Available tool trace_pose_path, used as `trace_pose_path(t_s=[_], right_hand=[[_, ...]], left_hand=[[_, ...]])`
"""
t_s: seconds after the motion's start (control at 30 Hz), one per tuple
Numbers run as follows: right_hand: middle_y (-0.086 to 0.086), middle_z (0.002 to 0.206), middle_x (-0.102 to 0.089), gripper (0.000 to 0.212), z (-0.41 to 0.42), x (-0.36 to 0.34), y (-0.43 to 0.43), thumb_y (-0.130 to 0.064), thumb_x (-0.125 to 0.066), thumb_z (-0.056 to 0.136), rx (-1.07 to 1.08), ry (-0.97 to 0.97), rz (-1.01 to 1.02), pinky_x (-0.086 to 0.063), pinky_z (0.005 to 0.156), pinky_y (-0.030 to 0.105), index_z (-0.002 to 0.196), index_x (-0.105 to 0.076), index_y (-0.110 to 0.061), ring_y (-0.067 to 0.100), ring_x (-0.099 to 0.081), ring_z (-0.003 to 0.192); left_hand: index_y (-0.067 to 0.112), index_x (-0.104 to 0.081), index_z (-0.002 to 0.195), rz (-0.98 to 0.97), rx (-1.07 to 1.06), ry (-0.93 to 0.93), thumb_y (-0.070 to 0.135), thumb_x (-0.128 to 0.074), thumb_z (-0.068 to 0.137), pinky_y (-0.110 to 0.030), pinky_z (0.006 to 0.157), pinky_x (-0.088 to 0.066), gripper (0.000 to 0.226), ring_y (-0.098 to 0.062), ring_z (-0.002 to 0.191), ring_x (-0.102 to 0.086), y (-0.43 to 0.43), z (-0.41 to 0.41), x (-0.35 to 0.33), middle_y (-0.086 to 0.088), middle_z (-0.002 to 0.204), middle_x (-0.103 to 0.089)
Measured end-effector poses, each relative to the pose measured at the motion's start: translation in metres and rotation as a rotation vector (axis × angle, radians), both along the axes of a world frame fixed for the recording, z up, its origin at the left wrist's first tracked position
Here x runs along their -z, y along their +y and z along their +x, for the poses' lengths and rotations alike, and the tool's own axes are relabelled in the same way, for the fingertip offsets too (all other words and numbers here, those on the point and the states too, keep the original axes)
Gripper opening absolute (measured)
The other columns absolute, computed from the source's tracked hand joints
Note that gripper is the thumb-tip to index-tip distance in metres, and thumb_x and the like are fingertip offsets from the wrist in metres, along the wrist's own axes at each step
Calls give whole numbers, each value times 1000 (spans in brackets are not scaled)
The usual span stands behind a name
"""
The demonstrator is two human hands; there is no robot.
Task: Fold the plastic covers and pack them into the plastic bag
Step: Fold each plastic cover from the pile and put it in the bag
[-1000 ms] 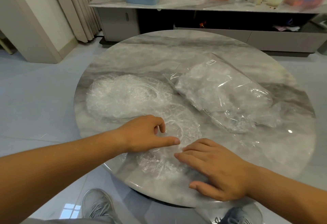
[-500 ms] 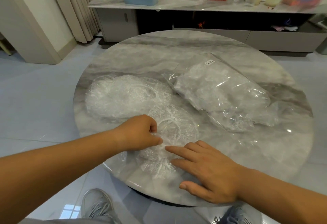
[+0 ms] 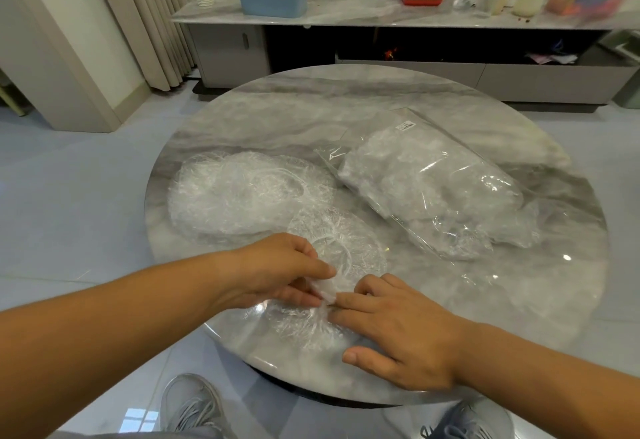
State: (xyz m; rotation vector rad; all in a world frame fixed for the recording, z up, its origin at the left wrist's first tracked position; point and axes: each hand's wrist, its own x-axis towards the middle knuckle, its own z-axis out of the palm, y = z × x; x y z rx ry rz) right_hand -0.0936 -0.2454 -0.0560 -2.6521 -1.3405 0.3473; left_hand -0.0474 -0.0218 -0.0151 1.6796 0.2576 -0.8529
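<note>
A round desk [image 3: 346,102] was seen. A plastic bag [image 3: 433,189], partly filled, was laid on its right side, and a pile of covers [image 3: 242,192] on its left. One cover [image 3: 346,241] was spread at the near edge. Its rim was pinched by the left hand [image 3: 273,272], and it was pressed down by the straight fingers of the right hand [image 3: 405,331]. The thin cover could be torn if pulled hard, or slid off the edge.
</note>
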Motion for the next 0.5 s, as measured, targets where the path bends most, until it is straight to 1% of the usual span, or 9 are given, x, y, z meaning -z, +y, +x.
trace_pose_path(t_s=[0.07,0.1,0.13,0.2,0.27,0.3,0.37,0.43,0.5], right_hand=[[-16,132,-50,57,-1,-2,-2,-62,-25,103,-14,15,12,-34,103,33,148,-42,-31,13,-39,114],[-15,130,-52,55,-2,-4,-5,-60,-29,103,-24,26,36,-35,103,32,148,-43,-30,12,-41,115],[-15,131,-54,53,-2,-5,-8,-56,-34,103,-28,35,77,-36,105,31,146,-46,-28,12,-45,117],[-9,136,-58,45,-5,-6,-17,-47,-47,101,0,20,217,-41,105,33,138,-58,-22,12,-53,122],[-2,134,-61,37,-8,-6,-23,-39,-56,97,46,-58,366,-46,101,36,126,-66,-18,14,-58,121],[1,135,-61,34,-9,-7,-24,-36,-57,96,58,-94,408,-47,99,37,124,-66,-17,16,-58,121],[0,143,-54,36,-9,-10,-20,-36,-57,97,48,-106,410,-44,100,39,128,-64,-18,18,-54,125],[-6,152,-46,43,-7,-10,-14,-41,-53,99,28,-80,318,-40,103,39,137,-57,-23,16,-48,132],[-10,153,-45,48,-5,-6,-13,-47,-48,101,31,-67,224,-40,104,38,144,-51,-27,14,-44,133]], left_hand=[[5,-58,97,-84,9,27,16,-69,95,-33,75,-62,16,-26,81,-75,-7,-5,2,-22,91,-74],[3,-59,100,-93,19,23,17,-66,97,-35,79,-62,16,-27,83,-75,-9,-8,5,-23,93,-74],[1,-61,103,-83,22,7,17,-63,99,-37,82,-62,16,-27,84,-75,-11,-10,8,-23,92,-74],[0,-63,109,-42,14,-42,10,-57,101,-37,83,-62,15,-27,83,-74,-11,-12,13,-21,86,-74],[2,-62,115,-23,24,-74,3,-53,101,-36,83,-62,17,-27,84,-75,-11,-13,16,-21,86,-73],[3,-61,117,-26,37,-81,1,-53,101,-37,83,-62,19,-28,85,-75,-11,-14,17,-22,88,-74],[6,-60,120,-33,58,-98,-1,-55,99,-38,85,-62,22,-30,88,-75,-11,-15,19,-19,90,-74],[8,-59,121,-27,73,-123,-3,-56,98,-41,87,-61,25,-32,91,-75,-11,-16,19,-17,97,-73],[9,-58,121,-23,89,-131,-6,-57,96,-44,89,-60,29,-33,94,-74,-11,-16,19,-19,105,-70]])
